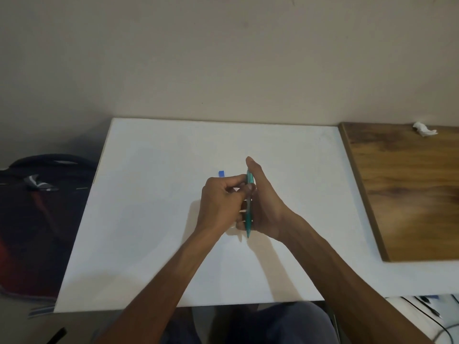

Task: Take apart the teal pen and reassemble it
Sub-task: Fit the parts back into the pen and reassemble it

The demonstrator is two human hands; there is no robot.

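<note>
The teal pen (pixel 248 214) stands roughly upright above the middle of the white table (pixel 154 219), its tip pointing down toward me. My right hand (pixel 265 207) wraps the pen's barrel from the right side, thumb raised along the top. My left hand (pixel 221 202) is curled beside it, its fingertips pinching the upper part of the pen. The middle of the pen is hidden between my fingers, so I cannot tell whether its parts are joined or apart.
A small blue piece (pixel 221 173) lies on the table just behind my left hand. A wooden board (pixel 407 194) with a crumpled white scrap (pixel 423 129) lies at the right. A dark bag (pixel 37 207) sits on the floor at the left.
</note>
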